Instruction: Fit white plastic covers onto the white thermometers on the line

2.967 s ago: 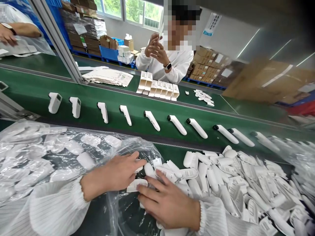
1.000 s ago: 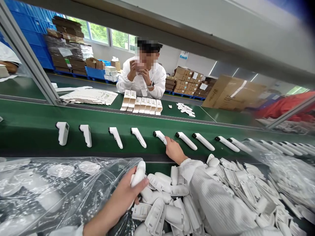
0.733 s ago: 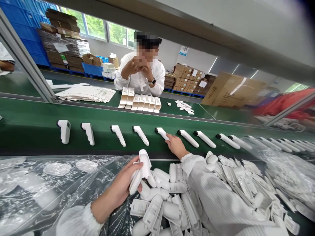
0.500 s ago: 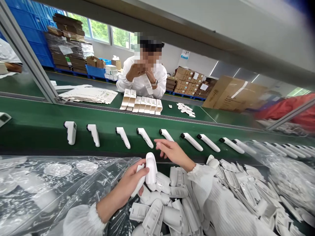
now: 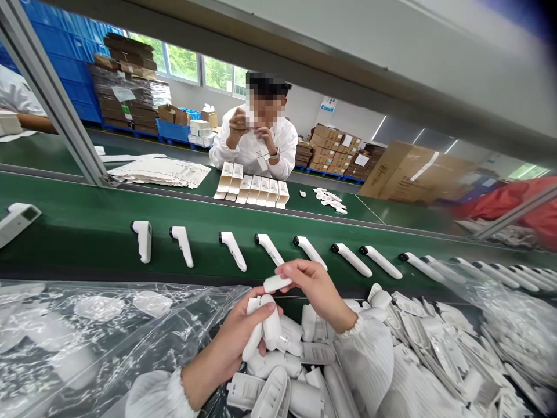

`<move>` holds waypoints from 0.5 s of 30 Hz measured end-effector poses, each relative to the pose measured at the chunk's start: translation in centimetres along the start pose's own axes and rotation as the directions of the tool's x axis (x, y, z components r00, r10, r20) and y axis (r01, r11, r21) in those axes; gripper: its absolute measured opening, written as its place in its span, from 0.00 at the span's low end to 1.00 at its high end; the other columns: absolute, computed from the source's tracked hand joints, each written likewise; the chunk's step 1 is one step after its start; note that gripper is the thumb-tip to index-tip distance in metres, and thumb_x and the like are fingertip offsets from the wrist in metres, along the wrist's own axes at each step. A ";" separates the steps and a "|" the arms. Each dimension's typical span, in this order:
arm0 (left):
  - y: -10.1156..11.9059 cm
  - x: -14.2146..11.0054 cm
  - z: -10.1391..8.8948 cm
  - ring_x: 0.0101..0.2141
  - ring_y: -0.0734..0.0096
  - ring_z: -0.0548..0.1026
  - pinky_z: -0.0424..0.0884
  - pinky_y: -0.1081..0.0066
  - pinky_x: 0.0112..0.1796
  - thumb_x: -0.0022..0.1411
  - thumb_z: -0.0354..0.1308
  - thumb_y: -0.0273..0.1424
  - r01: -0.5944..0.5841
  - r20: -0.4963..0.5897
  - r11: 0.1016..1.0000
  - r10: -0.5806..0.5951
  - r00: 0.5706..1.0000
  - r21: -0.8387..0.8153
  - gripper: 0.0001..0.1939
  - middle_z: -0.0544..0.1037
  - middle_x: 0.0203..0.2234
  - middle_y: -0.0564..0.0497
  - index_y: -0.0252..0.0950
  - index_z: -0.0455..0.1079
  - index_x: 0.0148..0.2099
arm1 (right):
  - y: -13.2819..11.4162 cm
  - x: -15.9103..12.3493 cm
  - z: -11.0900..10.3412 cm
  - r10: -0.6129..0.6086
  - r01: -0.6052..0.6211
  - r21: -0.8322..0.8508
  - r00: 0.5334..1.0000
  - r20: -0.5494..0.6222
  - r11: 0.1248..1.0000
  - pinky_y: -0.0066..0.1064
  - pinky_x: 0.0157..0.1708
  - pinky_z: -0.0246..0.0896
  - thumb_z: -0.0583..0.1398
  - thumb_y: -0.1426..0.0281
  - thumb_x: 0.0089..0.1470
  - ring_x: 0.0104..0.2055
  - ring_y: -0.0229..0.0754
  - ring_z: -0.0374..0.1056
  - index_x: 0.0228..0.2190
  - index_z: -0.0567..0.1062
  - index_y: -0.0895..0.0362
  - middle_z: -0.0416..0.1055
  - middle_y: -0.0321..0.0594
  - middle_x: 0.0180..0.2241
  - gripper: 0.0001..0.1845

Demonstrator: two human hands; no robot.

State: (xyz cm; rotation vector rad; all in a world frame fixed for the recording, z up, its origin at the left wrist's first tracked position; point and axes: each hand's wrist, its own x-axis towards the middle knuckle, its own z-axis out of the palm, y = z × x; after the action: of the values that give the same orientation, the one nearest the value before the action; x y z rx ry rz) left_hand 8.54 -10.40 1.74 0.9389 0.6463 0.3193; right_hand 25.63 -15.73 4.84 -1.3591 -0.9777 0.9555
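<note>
My left hand [image 5: 232, 337] is closed around two white plastic shells [image 5: 271, 325], which stand side by side between thumb and fingers. Above them, my right hand [image 5: 314, 285] pinches a small white plastic piece [image 5: 277, 283] by its right end. The left index fingertip is at or very close to that piece's other end. Below both hands lies a heap of white plastic shells [image 5: 272, 386]. Just beyond the right hand, a white infrared thermometer [image 5: 310, 251] lies on the green conveyor belt [image 5: 204, 232].
More thermometers [image 5: 351, 259] lie in a row along the belt. Clear plastic bags [image 5: 104, 337] cover the left side; loose shell parts [image 5: 422, 325] are piled right. Across the belt, a person in white [image 5: 256, 139] sits behind small open boxes [image 5: 252, 188]. A metal post [image 5: 56, 93] rises left.
My right hand has gone from extended, empty fingers to pinching a small white piece close to my left hand. The thermometers have shifted rightward. The person opposite has lowered their hands slightly.
</note>
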 end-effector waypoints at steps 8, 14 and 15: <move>0.5 0.3 0.0 0.20 0.75 0.71 0.70 0.74 0.21 0.56 0.68 0.45 -0.011 -0.062 1.000 0.011 0.998 -0.005 0.32 0.77 0.32 0.53 0.41 0.62 0.58 | 2.5 0.2 -2.2 0.139 -0.126 -0.203 0.989 0.052 0.971 0.33 0.38 0.65 0.66 0.67 0.48 0.35 0.40 0.71 0.43 0.78 0.55 0.76 0.37 0.36 0.18; 0.7 0.6 -0.3 0.20 0.79 0.70 0.70 0.75 0.23 0.54 0.70 0.45 -0.022 -0.102 0.995 0.012 0.995 -0.092 0.24 0.78 0.39 0.50 0.38 0.66 0.45 | 4.9 4.7 -4.3 -0.032 -0.142 -0.672 0.970 -0.240 0.727 0.35 0.44 0.65 0.61 0.75 0.51 0.40 0.45 0.72 0.42 0.78 0.56 0.76 0.42 0.42 0.15; 0.7 0.6 -0.4 0.20 0.78 0.70 0.70 0.75 0.22 0.54 0.69 0.45 -0.020 -0.095 0.995 0.011 0.995 -0.096 0.23 0.77 0.34 0.52 0.39 0.67 0.45 | 5.5 5.3 -4.5 -0.060 -0.147 -0.753 0.969 -0.241 0.642 0.36 0.47 0.64 0.60 0.77 0.52 0.42 0.46 0.72 0.46 0.77 0.56 0.76 0.44 0.44 0.19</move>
State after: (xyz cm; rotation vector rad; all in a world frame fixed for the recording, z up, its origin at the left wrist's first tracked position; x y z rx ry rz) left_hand 8.72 -9.40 1.94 0.8396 0.7041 0.4074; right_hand 31.67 -12.12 -0.57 -2.1694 -1.2214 0.3495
